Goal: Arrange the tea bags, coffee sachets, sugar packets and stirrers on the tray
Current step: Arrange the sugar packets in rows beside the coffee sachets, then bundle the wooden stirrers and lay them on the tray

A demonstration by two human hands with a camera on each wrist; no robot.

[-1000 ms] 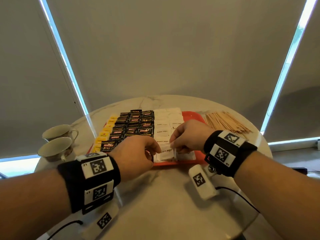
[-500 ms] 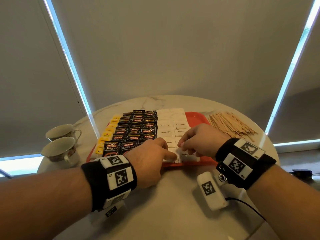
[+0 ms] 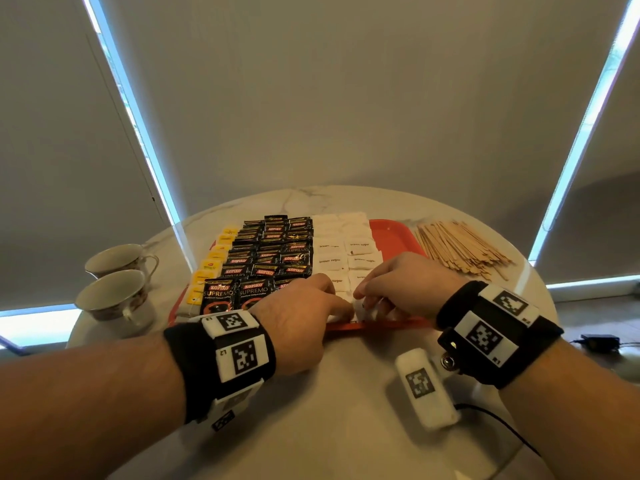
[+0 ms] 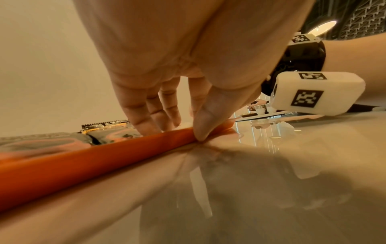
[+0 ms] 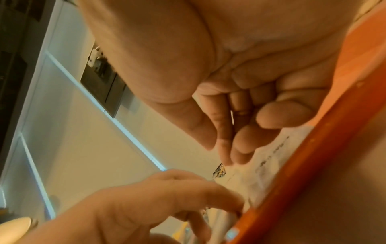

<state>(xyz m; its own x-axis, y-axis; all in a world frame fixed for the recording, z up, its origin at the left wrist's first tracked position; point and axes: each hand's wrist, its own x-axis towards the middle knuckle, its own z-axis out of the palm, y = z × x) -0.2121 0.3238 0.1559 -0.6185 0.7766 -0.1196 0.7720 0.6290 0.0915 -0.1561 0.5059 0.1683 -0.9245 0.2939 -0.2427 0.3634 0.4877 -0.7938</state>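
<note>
Apparently flat sugar packet (image 3: 363,311), long axis unclear

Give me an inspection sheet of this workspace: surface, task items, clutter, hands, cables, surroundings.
Surface: round white marble table.
Job's things: red plastic tray holds yellow tea bags, black coffee sachets and white sugar packets in columns; wooden stirrers lie heaped on the table, right of the tray.
Clutter: two china teacups at left.
Hands: left hand and right hand work the nearest sugar packets.
Cables: black cable by the right wrist.
Surroundings: grey roller blinds.
</note>
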